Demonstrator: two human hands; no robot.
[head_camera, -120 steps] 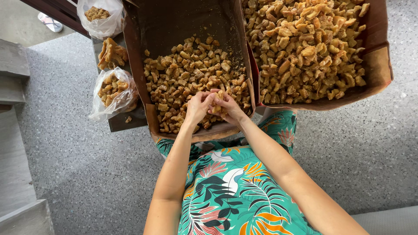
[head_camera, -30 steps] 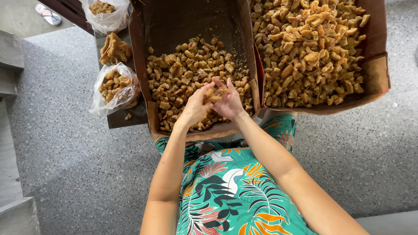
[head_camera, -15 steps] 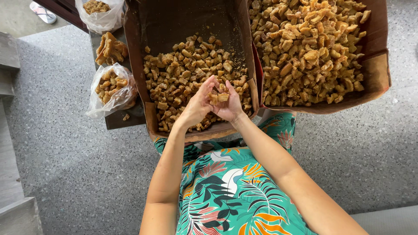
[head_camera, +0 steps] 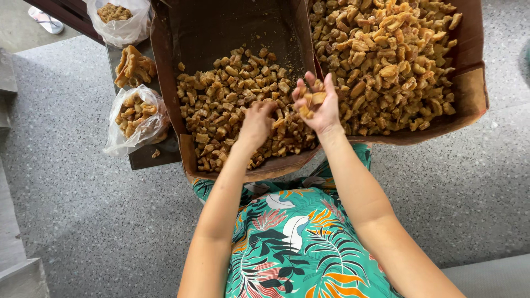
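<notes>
Two boxes sit before you: your right hand (head_camera: pixel 317 105) cups a few brown pieces (head_camera: pixel 311 99), fingers half-curled, over the wall between the left box (head_camera: pixel 165 83) and the right box (head_camera: pixel 469 83). Your left hand (head_camera: pixel 256 122) digs palm-down into the left box's pieces (grip hidden). Both boxes remain well filled; two filled bags (head_camera: pixel 135 118) lie at left.

Soft, even daylight, bright with no glare. Faint shadows lie under the right hand (head_camera: pixel 316 106) and deepen on the cardboard box wall (head_camera: pixel 232 25) beyond it. Sharp focus throughout; edges bow slightly.
</notes>
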